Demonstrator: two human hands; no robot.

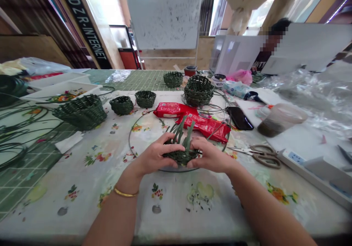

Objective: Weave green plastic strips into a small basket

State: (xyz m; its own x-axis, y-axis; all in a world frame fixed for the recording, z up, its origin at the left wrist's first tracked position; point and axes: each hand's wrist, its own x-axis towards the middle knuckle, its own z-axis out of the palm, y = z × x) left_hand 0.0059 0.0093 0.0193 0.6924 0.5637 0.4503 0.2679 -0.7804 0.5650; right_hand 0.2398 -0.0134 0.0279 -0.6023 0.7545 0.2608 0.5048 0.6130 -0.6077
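Observation:
A small dark green woven basket (182, 158) with upright loose strips (187, 136) is held between both hands above the flowered tablecloth. My left hand (159, 152) grips its left side, thumb low on the front and fingers over the rim. On the right side, my right hand (207, 154) has its fingers bent around the rim and strips. A long thin green strand (130, 136) curves in a wide loop around the basket. Red plastic packets (192, 119) lie just behind it. What the fingertips inside the basket touch is hidden.
Finished baskets (145, 99) stand at the back and left, near a white tray (93, 88). Scissors (264, 156), a phone (239, 118), a plastic cup (280, 119) and a power strip (310, 172) lie right. A person (272, 40) sits behind.

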